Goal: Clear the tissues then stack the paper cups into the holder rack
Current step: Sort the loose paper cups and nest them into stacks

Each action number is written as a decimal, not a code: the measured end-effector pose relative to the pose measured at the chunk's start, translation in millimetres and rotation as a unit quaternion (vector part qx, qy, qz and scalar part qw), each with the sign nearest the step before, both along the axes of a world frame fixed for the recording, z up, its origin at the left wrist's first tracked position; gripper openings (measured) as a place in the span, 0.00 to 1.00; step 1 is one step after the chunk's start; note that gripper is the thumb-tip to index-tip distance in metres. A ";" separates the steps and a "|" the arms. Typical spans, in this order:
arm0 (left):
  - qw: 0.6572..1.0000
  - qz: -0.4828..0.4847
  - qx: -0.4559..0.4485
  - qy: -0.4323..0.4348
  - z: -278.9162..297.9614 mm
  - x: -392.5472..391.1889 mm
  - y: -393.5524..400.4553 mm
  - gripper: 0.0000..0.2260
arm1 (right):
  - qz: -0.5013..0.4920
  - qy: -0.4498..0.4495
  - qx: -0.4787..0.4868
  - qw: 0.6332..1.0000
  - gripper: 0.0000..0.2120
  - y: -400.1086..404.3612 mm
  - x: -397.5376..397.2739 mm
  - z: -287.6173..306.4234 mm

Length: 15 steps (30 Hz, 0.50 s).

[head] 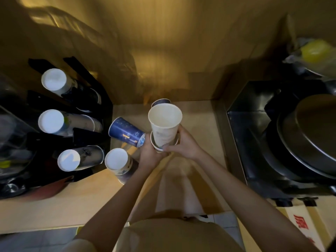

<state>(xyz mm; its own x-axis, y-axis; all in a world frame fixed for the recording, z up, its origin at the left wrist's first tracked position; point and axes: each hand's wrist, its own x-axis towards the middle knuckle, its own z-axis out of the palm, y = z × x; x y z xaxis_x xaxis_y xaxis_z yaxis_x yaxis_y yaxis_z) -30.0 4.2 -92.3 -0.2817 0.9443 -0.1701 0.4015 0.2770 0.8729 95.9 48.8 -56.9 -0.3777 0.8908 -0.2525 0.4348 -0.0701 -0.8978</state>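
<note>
1. A white cup (164,124) is held upright over the counter (72,202), its open mouth facing up. Its base is seated in a second cup (160,149), of which only the rim and lower wall show. The two are judged to be in the course of being nested, so that one stack can be loaded, not loose cups.
2. The left hand (150,155) is wrapped round the lower cup from below and steadies it as the receiving part.
3. The right hand (183,144) is curled round the lower wall of the white cup, fingertips at the joint. This grip is judged to guide the upper cup straight down.
4. A blue cup (126,131) lies on its side just left of the hands, mouth toward the rack (107,106). Whether it touches the left hand cannot be told.
5. Another dark cup (161,101) shows behind the white cup's rim, mostly hidden.
6. A stack (119,163) stands inverted, base up, beside the rack's near corner, judged to be awaiting loading.
7. The rack, black, stands at the left. Three cup stacks (52,120) lie in its channels, bases toward the camera.
8. No tissues are visible; the clearing step is judged complete.
9. A dark appliance (272,142) occupies the right side.
</note>
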 end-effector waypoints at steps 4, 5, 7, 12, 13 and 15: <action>0.999 0.008 -0.013 0.044 1.4 5.5 -0.4 0.37 | -0.035 0.014 0.007 0.999 0.43 -10.0 6.2 1.5; 0.999 0.006 -0.017 0.050 1.4 6.3 -0.2 0.36 | -0.039 0.016 0.010 0.999 0.45 -11.4 8.4 4.0; 0.998 -0.003 -0.027 0.051 1.2 8.1 -0.7 0.35 | -0.038 0.008 0.011 0.999 0.48 -13.5 13.0 5.7; 0.998 -0.008 -0.036 0.043 0.5 15.0 -3.0 0.35 | -0.031 -0.058 0.031 0.997 0.43 -19.9 19.2 -1.3; 0.999 -0.008 -0.030 0.040 -0.2 16.7 -2.4 0.35 | -0.036 -0.060 0.033 0.997 0.43 -20.6 21.0 -2.2; 0.999 -0.012 -0.021 0.035 0.3 21.2 -0.7 0.36 | -0.053 -0.067 0.034 0.996 0.42 -19.8 26.1 -1.5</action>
<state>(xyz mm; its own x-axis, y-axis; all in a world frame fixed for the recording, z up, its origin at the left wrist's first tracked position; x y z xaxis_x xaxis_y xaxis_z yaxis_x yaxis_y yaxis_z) -8.8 3.5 -92.0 -0.2724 0.9432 -0.1903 0.4671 0.3025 0.8309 122.1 29.1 -58.4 -0.2483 0.9405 -0.2319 0.5442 -0.0626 -0.8366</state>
